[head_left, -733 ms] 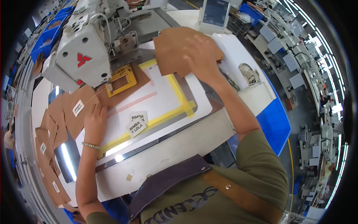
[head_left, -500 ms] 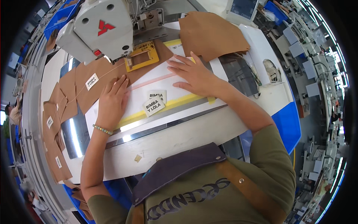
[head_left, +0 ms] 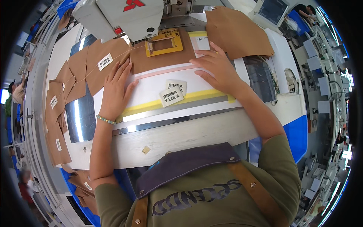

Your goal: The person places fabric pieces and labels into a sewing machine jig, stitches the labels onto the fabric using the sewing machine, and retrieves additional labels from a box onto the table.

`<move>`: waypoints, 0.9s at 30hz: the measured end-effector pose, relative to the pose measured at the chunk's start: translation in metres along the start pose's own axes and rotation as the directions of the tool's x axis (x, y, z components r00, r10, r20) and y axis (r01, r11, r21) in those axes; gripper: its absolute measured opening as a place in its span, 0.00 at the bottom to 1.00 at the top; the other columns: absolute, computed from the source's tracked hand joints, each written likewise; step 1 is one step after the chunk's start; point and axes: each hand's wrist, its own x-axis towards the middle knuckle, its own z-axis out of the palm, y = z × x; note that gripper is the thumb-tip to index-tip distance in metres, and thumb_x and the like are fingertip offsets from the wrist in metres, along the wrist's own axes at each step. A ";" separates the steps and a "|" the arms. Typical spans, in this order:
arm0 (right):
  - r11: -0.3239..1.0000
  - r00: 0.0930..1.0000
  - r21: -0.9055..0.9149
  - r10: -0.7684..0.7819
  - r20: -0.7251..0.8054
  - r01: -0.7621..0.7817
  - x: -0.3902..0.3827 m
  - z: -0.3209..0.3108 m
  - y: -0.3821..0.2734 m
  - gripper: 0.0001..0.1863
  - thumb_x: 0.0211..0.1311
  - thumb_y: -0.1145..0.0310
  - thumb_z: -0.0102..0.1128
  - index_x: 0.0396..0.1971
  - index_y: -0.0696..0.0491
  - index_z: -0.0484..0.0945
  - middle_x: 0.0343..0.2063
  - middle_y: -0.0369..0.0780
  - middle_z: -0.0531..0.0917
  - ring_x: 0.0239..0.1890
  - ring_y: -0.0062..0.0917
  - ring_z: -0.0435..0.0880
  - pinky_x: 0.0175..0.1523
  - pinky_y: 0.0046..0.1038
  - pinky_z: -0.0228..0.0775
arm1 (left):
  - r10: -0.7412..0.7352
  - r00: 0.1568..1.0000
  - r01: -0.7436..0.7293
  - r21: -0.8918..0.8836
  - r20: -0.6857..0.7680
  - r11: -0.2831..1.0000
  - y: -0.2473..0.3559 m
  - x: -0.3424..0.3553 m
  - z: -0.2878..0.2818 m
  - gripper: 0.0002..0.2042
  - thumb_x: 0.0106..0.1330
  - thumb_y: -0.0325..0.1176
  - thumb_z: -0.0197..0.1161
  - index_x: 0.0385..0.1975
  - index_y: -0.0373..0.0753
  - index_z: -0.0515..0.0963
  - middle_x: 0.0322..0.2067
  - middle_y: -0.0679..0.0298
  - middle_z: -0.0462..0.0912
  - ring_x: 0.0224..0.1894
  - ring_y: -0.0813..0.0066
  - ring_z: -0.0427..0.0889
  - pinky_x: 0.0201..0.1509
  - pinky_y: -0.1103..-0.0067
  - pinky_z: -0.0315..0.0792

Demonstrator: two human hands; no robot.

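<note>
At a sewing machine (head_left: pixel 128 19) looming in the upper left of the frame, a person in an olive shirt and apron is leaning over a worktop (head_left: pixel 189 126). A beaded bracelet (head_left: pixel 106 119) is circling the left wrist. The left hand (head_left: pixel 118 87) is lying flat left of center, its fingers reaching a brown panel (head_left: pixel 140 62); the right hand (head_left: pixel 219 72) is spreading its fingers by the panel's right edge. A yellow frame (head_left: pixel 178 43) is sitting on the panel at upper center. Two white labels (head_left: pixel 172 97) are overlapping between the hands on a white sheet (head_left: pixel 151 90) bordered with yellow tape (head_left: pixel 141 109). Brown pieces (head_left: pixel 240 34) are lying stacked at upper right; labeled ones (head_left: pixel 96 66) are trailing down the left.
</note>
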 end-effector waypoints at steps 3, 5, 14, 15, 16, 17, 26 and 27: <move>0.997 1.000 0.077 -0.011 0.007 0.010 -0.001 -0.005 -0.001 0.28 0.80 0.51 0.58 0.70 0.52 0.77 0.73 0.42 0.76 0.80 0.36 0.63 0.84 0.55 0.45 | -0.069 0.998 0.070 0.039 -0.008 0.997 -0.006 -0.005 -0.006 0.25 0.75 0.40 0.65 0.69 0.37 0.76 0.71 0.56 0.77 0.77 0.50 0.69 0.77 0.59 0.63; 0.995 0.998 0.097 -0.012 -0.054 0.017 -0.001 -0.004 -0.004 0.28 0.80 0.52 0.58 0.70 0.52 0.77 0.74 0.42 0.75 0.81 0.36 0.62 0.84 0.55 0.44 | -0.033 0.999 0.034 0.039 -0.009 0.999 -0.007 -0.004 -0.010 0.24 0.75 0.39 0.66 0.67 0.37 0.77 0.69 0.57 0.79 0.75 0.50 0.70 0.77 0.59 0.64; 0.995 0.998 -0.082 0.065 -0.004 -0.065 -0.002 -0.003 -0.005 0.29 0.81 0.49 0.55 0.70 0.54 0.77 0.74 0.42 0.74 0.82 0.38 0.60 0.85 0.54 0.42 | 0.106 0.989 -0.105 -0.013 0.105 0.994 0.017 -0.001 -0.010 0.23 0.73 0.37 0.67 0.67 0.40 0.79 0.74 0.65 0.75 0.79 0.53 0.66 0.79 0.58 0.61; 0.995 0.997 -0.075 0.066 0.031 -0.063 -0.003 -0.005 -0.004 0.28 0.80 0.52 0.57 0.70 0.54 0.77 0.75 0.41 0.73 0.83 0.38 0.59 0.85 0.53 0.41 | 0.113 0.987 -0.108 -0.050 0.111 0.993 0.016 -0.001 -0.011 0.24 0.73 0.37 0.67 0.68 0.41 0.78 0.75 0.66 0.74 0.80 0.54 0.64 0.80 0.58 0.60; 0.997 0.999 -0.065 0.035 0.039 -0.032 -0.003 -0.007 -0.003 0.28 0.78 0.55 0.59 0.71 0.53 0.76 0.76 0.40 0.72 0.83 0.39 0.58 0.86 0.52 0.40 | 0.109 0.984 -0.104 -0.043 0.144 0.994 0.015 -0.001 -0.012 0.24 0.73 0.37 0.67 0.68 0.41 0.78 0.75 0.66 0.74 0.80 0.54 0.64 0.80 0.58 0.60; 0.996 0.995 -0.069 0.068 0.066 -0.063 -0.003 -0.009 -0.003 0.28 0.78 0.55 0.59 0.71 0.53 0.76 0.76 0.40 0.72 0.83 0.39 0.58 0.86 0.52 0.40 | 0.114 0.982 -0.110 -0.034 0.149 0.993 0.013 -0.001 -0.013 0.24 0.73 0.37 0.67 0.68 0.40 0.79 0.75 0.65 0.75 0.80 0.53 0.65 0.80 0.57 0.60; 0.999 0.999 0.026 0.044 -0.004 -0.044 -0.002 -0.001 -0.004 0.27 0.80 0.55 0.54 0.72 0.51 0.76 0.77 0.40 0.71 0.83 0.40 0.58 0.86 0.51 0.41 | 0.053 0.995 -0.054 0.004 0.087 0.999 0.012 -0.001 -0.010 0.27 0.75 0.40 0.66 0.72 0.44 0.75 0.78 0.65 0.70 0.81 0.53 0.62 0.82 0.57 0.58; 0.999 0.999 0.027 0.037 -0.016 -0.037 -0.002 0.000 -0.003 0.27 0.81 0.52 0.54 0.70 0.50 0.77 0.76 0.41 0.72 0.82 0.39 0.59 0.85 0.52 0.42 | 0.067 0.993 -0.072 0.042 0.102 0.997 0.012 -0.001 -0.010 0.27 0.76 0.42 0.65 0.73 0.45 0.75 0.78 0.66 0.69 0.81 0.53 0.62 0.82 0.57 0.57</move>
